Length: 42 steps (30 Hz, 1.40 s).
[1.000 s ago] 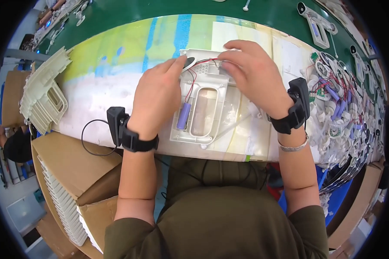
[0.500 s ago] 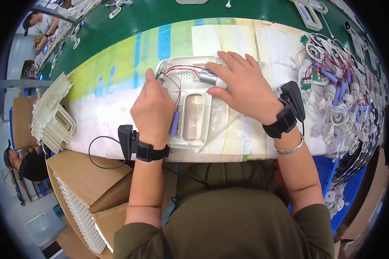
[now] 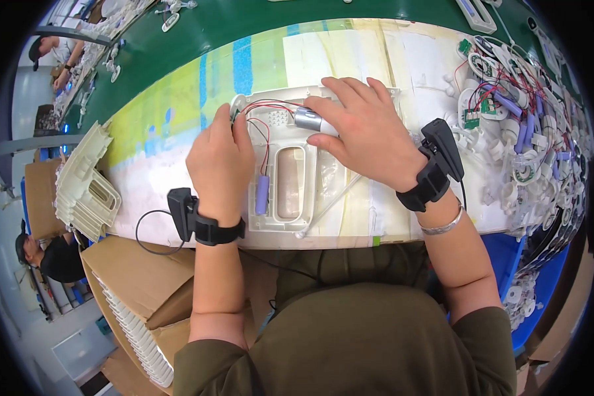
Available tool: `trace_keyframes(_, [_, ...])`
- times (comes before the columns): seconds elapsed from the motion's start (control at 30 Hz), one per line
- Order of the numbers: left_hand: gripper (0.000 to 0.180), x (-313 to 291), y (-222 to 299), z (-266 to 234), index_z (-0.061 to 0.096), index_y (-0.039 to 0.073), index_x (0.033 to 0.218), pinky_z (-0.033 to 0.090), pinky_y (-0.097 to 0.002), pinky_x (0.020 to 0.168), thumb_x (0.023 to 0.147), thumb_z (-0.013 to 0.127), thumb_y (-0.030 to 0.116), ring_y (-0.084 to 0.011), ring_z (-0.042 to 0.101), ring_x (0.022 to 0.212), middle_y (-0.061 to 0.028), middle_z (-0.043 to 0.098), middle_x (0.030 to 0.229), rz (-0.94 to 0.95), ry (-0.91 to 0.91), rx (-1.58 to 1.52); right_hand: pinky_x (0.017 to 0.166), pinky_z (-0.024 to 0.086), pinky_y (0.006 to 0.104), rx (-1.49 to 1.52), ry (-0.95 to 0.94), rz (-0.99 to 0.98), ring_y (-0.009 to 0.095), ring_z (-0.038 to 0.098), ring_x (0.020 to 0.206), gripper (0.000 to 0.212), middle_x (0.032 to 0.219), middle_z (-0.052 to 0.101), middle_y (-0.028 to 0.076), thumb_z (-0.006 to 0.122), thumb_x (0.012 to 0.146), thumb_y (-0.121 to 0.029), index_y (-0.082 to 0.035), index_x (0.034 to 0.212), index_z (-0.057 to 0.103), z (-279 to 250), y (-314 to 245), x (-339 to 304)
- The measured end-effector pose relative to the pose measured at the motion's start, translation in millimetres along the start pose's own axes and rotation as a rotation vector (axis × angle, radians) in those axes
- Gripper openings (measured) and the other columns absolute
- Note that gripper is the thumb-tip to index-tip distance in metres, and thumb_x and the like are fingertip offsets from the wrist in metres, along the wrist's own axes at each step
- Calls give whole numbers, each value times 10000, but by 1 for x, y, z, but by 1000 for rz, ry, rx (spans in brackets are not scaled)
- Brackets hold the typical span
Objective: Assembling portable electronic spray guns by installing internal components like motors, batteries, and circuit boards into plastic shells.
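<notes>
A white plastic housing half [image 3: 311,198] with a long oval handle opening lies on the work board in front of me. My left hand [image 3: 221,158] is closed at its upper left corner, thumb and index finger pinching a small circuit board [image 3: 235,109], mostly covered by the fingers. My right hand [image 3: 366,129] lies over the housing's upper right, thumb and index finger around a silver cylindrical motor [image 3: 306,119]. Its other fingers reach over the far edge. Red and black wires [image 3: 270,103] run between the board and the motor. A purple cylindrical battery [image 3: 263,195] rests left of the handle opening.
A pile of wired parts [image 3: 515,119] with purple batteries and green boards covers the right side. Stacked white housing shells [image 3: 89,185] stand at the left edge. Below them is a cardboard box [image 3: 142,270]; a blue bin [image 3: 538,290] is at lower right. Co-workers appear far left.
My left hand has shifted slightly left and spread thumb from fingers, uncovering more of the wires and battery. The purple battery now sits more upright along the housing. My right hand stays around the motor.
</notes>
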<state>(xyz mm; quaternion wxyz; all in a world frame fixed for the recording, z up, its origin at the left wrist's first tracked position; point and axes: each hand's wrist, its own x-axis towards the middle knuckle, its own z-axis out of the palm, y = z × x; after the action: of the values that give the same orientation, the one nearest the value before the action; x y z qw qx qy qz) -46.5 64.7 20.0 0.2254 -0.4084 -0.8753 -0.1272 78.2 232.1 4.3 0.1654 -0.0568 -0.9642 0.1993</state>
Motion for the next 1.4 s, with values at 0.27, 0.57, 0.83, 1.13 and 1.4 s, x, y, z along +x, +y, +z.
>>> trace_keyframes(0.27, [214,-14,3,14,635,18,989,442,-324,460,818,643,147,-232,578,532,-70,580,602,-49,168,45,1003,295,490,4,41,7,288,445,1161,405,1227,501,130,660,781,-300,-129,1137,570,3,-3,0])
trace_keyframes(0.57, [276,-15,7,9,608,25,1088,439,-331,448,848,594,160,-242,578,502,-81,603,604,-149,9,14,996,295,478,11,69,4,282,458,1140,389,1218,505,128,663,778,-302,-134,1116,568,5,-3,-2])
trace_keyframes(0.83, [308,-14,3,7,604,20,1136,418,-323,439,864,581,163,-236,548,459,-96,565,548,-145,-80,-37,959,318,434,-16,207,-37,226,520,1019,322,1056,563,78,696,740,-328,-156,1001,616,13,0,-2])
trace_keyframes(1.13, [324,-18,4,10,583,10,1167,412,-298,472,879,574,158,-206,526,479,-112,553,567,-309,-53,-333,956,341,442,57,144,-16,277,487,1099,422,1170,529,115,705,740,-260,-89,1092,547,6,2,-4])
trace_keyframes(1.4, [250,1,13,-41,599,-11,1110,490,-274,750,873,579,64,-189,647,838,-138,667,951,-96,-13,-612,832,417,387,31,120,102,312,528,969,428,998,575,112,751,657,-162,-39,1006,536,-51,13,-49])
